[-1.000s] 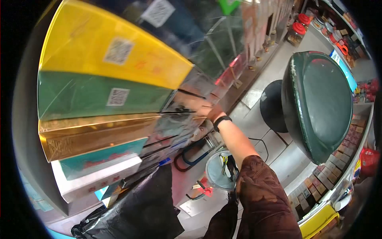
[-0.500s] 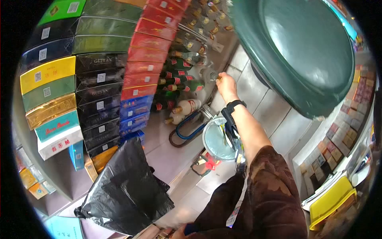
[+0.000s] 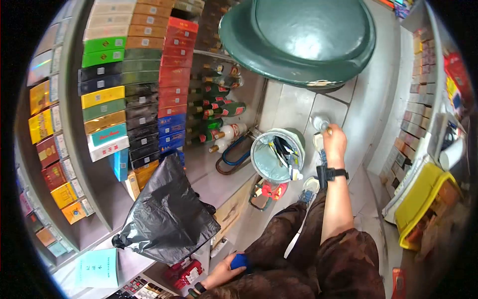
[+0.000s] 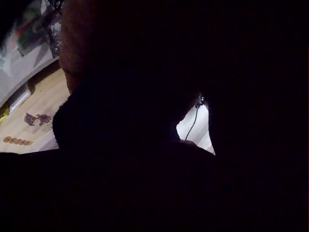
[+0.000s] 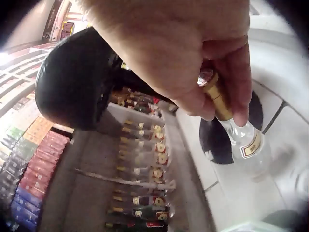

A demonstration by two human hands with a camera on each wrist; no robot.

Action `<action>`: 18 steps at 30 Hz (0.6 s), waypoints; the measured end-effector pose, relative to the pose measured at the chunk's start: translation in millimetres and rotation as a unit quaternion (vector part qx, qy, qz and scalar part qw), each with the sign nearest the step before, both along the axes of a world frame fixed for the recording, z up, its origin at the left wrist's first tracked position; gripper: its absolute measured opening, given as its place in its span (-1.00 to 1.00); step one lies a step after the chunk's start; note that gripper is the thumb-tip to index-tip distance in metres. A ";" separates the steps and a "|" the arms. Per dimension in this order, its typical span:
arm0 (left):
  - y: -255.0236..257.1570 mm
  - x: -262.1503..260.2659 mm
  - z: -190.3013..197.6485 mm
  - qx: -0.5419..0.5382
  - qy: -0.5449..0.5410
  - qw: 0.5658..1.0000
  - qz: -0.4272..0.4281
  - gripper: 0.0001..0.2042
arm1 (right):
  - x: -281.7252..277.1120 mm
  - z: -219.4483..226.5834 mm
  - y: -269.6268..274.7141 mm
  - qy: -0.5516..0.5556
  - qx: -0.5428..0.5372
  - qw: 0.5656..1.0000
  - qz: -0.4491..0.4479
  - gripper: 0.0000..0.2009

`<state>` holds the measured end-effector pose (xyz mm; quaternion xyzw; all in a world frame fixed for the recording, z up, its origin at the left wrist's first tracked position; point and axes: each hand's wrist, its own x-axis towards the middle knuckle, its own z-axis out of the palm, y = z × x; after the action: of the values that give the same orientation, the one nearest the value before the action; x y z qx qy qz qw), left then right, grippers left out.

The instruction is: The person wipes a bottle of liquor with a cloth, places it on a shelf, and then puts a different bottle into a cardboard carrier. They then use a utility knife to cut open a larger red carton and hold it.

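My right hand point(image 3: 335, 144) pinches the gold-wrapped neck of a clear glass bottle point(image 3: 318, 121) between thumb and fingers. In the right wrist view the bottle point(image 5: 251, 150) tilts with its base away from the hand, over pale floor tiles, and a small label shows on its shoulder. Lower in the head view, my left hand point(image 3: 222, 271) grips a dark blue, rounded, soft-looking thing point(image 3: 239, 262) beside my leg. That thing is only a dark shape in the left wrist view, where most of the left hand is lost in shadow.
A lined waste bin point(image 3: 276, 157) stands left of the right hand. Beyond it a green padded stool point(image 3: 298, 40) fills the top. Bottles point(image 3: 224, 109) lie on the lower shelf beside stacked cartons point(image 3: 174, 89). A black plastic bag point(image 3: 169, 214) sits nearer, by a blue-green booklet point(image 3: 97, 269).
My right hand has gone from behind the cartons to the lower bottles, then right, carrying the bottle over the floor. The view has pulled back, and my left hand with the blue thing now shows fully.
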<state>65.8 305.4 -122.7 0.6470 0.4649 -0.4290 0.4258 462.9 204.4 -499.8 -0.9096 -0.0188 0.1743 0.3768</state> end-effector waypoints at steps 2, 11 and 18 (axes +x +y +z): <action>4.6 3.3 6.5 0.008 -0.034 0.999 -0.009 -0.42 | -12.2 24.5 -33.8 0.005 -0.043 0.999 -0.010 -0.82; 17.2 3.5 35.1 -0.009 -0.107 0.994 -0.030 -0.44 | -115.9 138.2 -133.8 0.019 -0.065 0.998 -0.005 -0.78; 17.4 -9.3 42.2 -0.004 -0.251 0.962 -0.107 -0.43 | -227.5 273.2 -192.7 0.043 -0.046 0.996 0.056 -0.77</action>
<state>56.5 322.8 -80.5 0.7782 0.2690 -0.2976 0.4832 235.4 11.6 -226.6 -0.9151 -0.0458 0.2346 0.3247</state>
